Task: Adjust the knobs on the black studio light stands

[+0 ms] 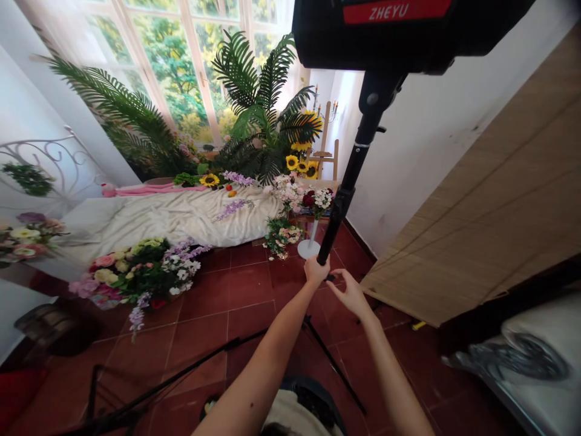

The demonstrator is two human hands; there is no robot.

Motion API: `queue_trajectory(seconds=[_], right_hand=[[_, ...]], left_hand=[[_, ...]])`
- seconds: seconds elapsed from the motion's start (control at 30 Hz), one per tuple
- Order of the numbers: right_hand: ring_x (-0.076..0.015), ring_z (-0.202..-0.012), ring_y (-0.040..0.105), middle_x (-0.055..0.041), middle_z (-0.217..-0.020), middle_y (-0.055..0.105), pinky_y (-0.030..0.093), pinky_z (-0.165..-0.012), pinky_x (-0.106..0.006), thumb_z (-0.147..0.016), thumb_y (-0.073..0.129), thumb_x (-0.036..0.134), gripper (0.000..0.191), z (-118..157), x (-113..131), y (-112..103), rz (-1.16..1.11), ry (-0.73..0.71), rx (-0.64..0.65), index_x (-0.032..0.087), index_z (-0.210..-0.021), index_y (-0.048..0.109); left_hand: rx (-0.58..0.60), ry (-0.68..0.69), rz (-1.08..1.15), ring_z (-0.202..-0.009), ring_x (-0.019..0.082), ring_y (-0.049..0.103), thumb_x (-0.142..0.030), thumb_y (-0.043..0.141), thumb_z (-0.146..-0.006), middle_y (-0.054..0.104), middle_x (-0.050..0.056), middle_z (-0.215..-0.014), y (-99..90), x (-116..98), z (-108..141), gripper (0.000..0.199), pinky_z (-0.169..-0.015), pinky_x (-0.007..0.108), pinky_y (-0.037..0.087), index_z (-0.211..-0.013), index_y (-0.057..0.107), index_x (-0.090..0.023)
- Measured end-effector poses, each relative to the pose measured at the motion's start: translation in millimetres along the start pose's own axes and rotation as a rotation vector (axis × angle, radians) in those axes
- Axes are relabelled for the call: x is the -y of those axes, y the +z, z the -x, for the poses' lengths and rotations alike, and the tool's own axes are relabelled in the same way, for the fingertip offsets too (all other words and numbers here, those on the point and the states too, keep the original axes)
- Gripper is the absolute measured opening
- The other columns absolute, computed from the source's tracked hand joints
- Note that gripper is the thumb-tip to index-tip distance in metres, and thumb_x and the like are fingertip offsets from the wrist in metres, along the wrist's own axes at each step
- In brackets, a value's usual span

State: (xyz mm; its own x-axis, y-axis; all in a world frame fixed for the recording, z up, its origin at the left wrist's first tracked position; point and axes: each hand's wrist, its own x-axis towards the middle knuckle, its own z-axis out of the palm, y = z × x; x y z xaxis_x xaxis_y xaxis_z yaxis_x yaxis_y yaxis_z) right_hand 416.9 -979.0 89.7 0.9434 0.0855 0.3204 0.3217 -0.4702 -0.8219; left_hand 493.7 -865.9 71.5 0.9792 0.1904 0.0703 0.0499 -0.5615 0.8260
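A black light stand (348,175) rises from near my body toward the upper right, with a large black studio light (399,36) marked ZHEYU on top. My left hand (316,270) is wrapped round the lower part of its pole. Just to the right and slightly lower, my right hand (348,292) pinches a small black knob (330,278) on the stand between thumb and fingers. The stand's thin black legs (333,363) spread over the red tiled floor below my hands.
Beyond the stand is a bed with a cream cover (181,212), flowers around it. A white round-based stand (308,248) holds flowers just past my hands. At right hangs a wooden blind (476,181). A silver-framed seat (521,357) stands at lower right.
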Motion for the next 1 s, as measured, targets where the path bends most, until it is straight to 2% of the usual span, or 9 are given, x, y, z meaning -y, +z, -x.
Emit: queue_trajectory(seconds=[0.13, 0.27, 0.37, 0.43, 0.57, 0.67, 0.77, 0.9, 1.0], right_hand=[[-0.0233, -0.089, 0.061, -0.0062, -0.096, 0.064, 0.047, -0.083, -0.037, -0.069, 0.068, 0.04, 0.046, 9.2, -5.4, 10.5, -0.04, 0.076, 0.016, 0.022, -0.109, 0.053], [-0.0211, -0.072, 0.063, -0.0029, -0.075, 0.064, 0.049, -0.074, -0.036, -0.077, 0.058, 0.047, 0.046, 6.2, -13.2, 24.2, -0.207, 0.233, -0.168, 0.02, -0.112, 0.047], [-0.02, -0.059, 0.061, 0.0, -0.063, 0.061, 0.05, -0.064, -0.035, -0.075, 0.058, 0.048, 0.041, 0.9, -22.7, 37.1, -0.456, 0.384, -0.281, 0.02, -0.104, 0.047], [-0.0191, -0.054, 0.061, 0.0009, -0.059, 0.059, 0.051, -0.058, -0.034, -0.073, 0.06, 0.046, 0.033, -0.9, -28.9, 46.0, -0.668, 0.505, -0.307, 0.022, -0.093, 0.049], [-0.0167, -0.055, 0.062, 0.0009, -0.054, 0.057, 0.052, -0.058, -0.031, -0.069, 0.063, 0.038, 0.023, 6.4, -39.9, 60.3, -0.935, 0.703, -0.213, 0.022, -0.071, 0.047], [-0.0171, -0.056, 0.061, 0.0007, -0.06, 0.06, 0.049, -0.056, -0.03, -0.062, 0.07, 0.042, 0.034, 17.5, -43.8, 61.8, -0.82, 0.68, -0.179, 0.022, -0.08, 0.049], [-0.018, -0.057, 0.059, 0.0009, -0.061, 0.06, 0.046, -0.056, -0.029, -0.062, 0.069, 0.053, 0.043, 22.9, -38.6, 50.6, -0.489, 0.498, -0.219, 0.022, -0.084, 0.049], [-0.0196, -0.061, 0.058, -0.0002, -0.061, 0.06, 0.044, -0.062, -0.03, -0.075, 0.053, 0.061, 0.039, 15.9, -23.5, 28.1, -0.042, 0.344, -0.235, 0.023, -0.078, 0.053], [-0.0202, -0.061, 0.058, -0.0012, -0.059, 0.06, 0.044, -0.064, -0.03, -0.078, 0.044, 0.065, 0.045, 6.3, -18.3, 23.1, 0.021, 0.364, -0.166, 0.023, -0.067, 0.053]], left_hand=[[-0.004, 0.033, -0.015, -0.069, 0.02, 0.065, -0.054, 0.047, -0.081, 0.067, 0.01, -0.067, 3.0, 2.9, -0.1, 0.045, -0.059, 0.023, 0.041, -0.073, 0.068, -0.015], [-0.019, 0.04, -0.031, -0.067, 0.019, 0.065, -0.054, 0.047, -0.08, 0.067, 0.01, -0.067, 6.2, 4.9, -1.7, 0.045, -0.058, 0.024, 0.04, -0.072, 0.068, -0.015], [-0.017, 0.039, -0.031, -0.067, 0.02, 0.065, -0.054, 0.047, -0.08, 0.067, 0.01, -0.067, 7.2, 5.1, -2.6, 0.045, -0.059, 0.024, 0.041, -0.071, 0.068, -0.015], [-0.011, 0.038, -0.022, -0.068, 0.02, 0.065, -0.055, 0.048, -0.079, 0.067, 0.011, -0.068, 7.1, 5.0, -2.7, 0.045, -0.059, 0.024, 0.041, -0.071, 0.068, -0.015], [-0.012, 0.035, 0.005, -0.066, 0.019, 0.064, -0.056, 0.048, -0.079, 0.067, 0.01, -0.066, 6.6, 4.2, -2.3, 0.047, -0.058, 0.024, 0.04, -0.069, 0.066, -0.015], [0.001, 0.014, 0.006, -0.064, 0.018, 0.063, -0.057, 0.048, -0.078, 0.066, 0.009, -0.065, 6.6, 3.6, -1.9, 0.047, -0.058, 0.023, 0.04, -0.069, 0.066, -0.015], [0.0, 0.023, -0.003, -0.064, 0.018, 0.063, -0.057, 0.047, -0.079, 0.067, 0.009, -0.066, 7.0, 3.3, -1.9, 0.046, -0.057, 0.023, 0.04, -0.069, 0.066, -0.016], [-0.015, 0.025, -0.01, -0.064, 0.018, 0.062, -0.055, 0.049, -0.079, 0.067, 0.01, -0.068, 8.3, 2.9, -2.4, 0.044, -0.058, 0.024, 0.04, -0.07, 0.067, -0.016], [-0.013, 0.017, -0.002, -0.063, 0.017, 0.062, -0.055, 0.049, -0.078, 0.067, 0.009, -0.067, 9.2, 2.4, -2.6, 0.043, -0.058, 0.024, 0.04, -0.07, 0.067, -0.016]])
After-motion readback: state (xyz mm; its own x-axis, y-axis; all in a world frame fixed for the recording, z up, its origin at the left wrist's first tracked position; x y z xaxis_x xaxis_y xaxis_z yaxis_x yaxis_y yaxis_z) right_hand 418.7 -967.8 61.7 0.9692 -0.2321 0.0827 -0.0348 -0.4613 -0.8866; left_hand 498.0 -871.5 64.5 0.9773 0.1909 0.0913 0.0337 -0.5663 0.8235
